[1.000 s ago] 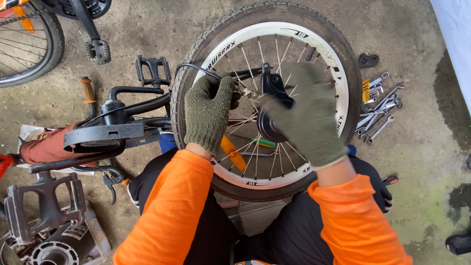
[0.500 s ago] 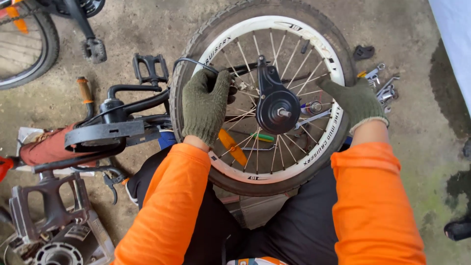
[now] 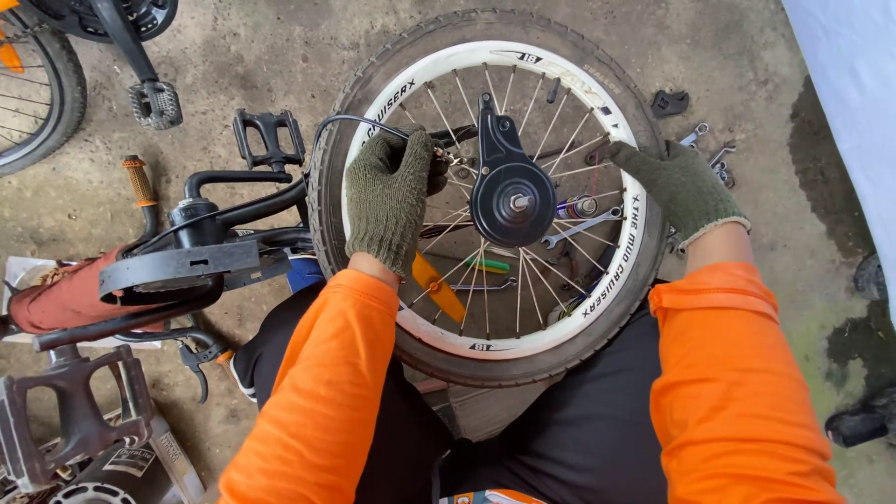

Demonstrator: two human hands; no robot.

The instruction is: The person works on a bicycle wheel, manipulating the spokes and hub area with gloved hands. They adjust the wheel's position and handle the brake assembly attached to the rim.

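Observation:
A small bicycle wheel [image 3: 597, 289] with a white rim, black tyre and a black drum brake on its hub [image 3: 511, 198] rests across my lap. My left hand [image 3: 392, 201], in a green knit glove, lies over the left side of the rim, fingers curled around the spokes where a thin black cable [image 3: 350, 121] ends. My right hand [image 3: 677, 187], gloved the same, grips the rim and tyre on the right side. Both sleeves are orange.
A black bicycle frame with chain guard [image 3: 177, 266] lies to the left, with pedals [image 3: 269, 138] and an orange grip [image 3: 140, 179]. Wrenches [image 3: 709, 145] lie on the concrete at right, more tools under the spokes. Another wheel [image 3: 37, 84] stands top left, a white sheet [image 3: 849, 93] at right.
My right hand left the hub and moved out to the right rim, uncovering the drum brake. My left hand stayed on the left side of the wheel.

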